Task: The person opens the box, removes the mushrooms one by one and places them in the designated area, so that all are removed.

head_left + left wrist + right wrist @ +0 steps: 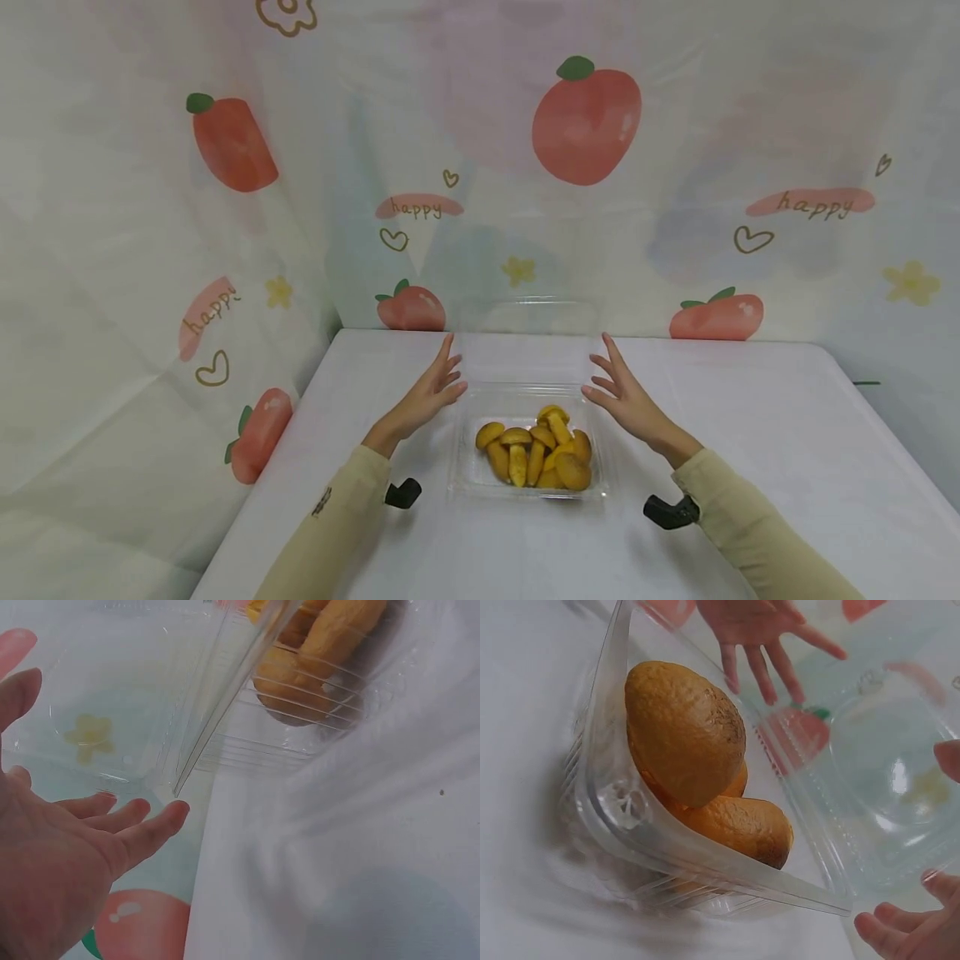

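Left hand (424, 403) and right hand (628, 407): fingers spread apart, gripping nothing, flanking the raised clear lid (528, 301); contact uncertain. Yellow mushrooms (536, 458) sit in the clear tray (517, 493), between and just short of the fingers. Lid likely wants light, matched pressure both sides.

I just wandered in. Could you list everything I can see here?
Mushrooms: several, overlapping too much for a sure count; yellow-brown; in the tray
Tray: 1, clear, on the table
Lid: 1, clear, raised at the tray's far side
Table: 1, white, under the tray
Backdrop: number of sheets unclear, pale pastel with red fruit, yellow flowers, hearts and "happy"; behind and left of the table
Black wrist pieces: 2, black, one by each cuff
Sleeves: 2, beige, on the arms
Left hand: 1, bare, left of the lid
Right hand: 1, bare, right of the lid
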Demonstrator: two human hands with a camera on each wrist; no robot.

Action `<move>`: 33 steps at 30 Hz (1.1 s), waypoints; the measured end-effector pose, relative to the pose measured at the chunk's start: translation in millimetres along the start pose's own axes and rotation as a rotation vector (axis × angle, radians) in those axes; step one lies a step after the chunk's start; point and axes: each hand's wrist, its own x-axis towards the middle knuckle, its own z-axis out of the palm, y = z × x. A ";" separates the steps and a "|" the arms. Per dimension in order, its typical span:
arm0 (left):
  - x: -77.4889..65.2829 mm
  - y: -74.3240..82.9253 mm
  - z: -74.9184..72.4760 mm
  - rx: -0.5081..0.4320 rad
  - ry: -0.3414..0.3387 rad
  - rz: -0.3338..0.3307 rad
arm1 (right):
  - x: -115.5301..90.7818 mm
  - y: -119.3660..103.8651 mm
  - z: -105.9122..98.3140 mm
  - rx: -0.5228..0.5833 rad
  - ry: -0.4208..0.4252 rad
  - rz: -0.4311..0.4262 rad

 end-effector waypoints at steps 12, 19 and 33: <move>15.0 1.0 -5.5 -0.146 -0.028 -0.048 | 11.7 -0.6 -1.3 0.064 -0.014 0.026; 17.8 -4.4 -4.5 -0.150 -0.020 -0.066 | 19.2 2.8 -0.2 0.086 -0.008 0.065; 27.6 -16.1 -7.8 -0.230 -0.034 -0.142 | 31.7 10.1 0.1 0.139 -0.027 0.107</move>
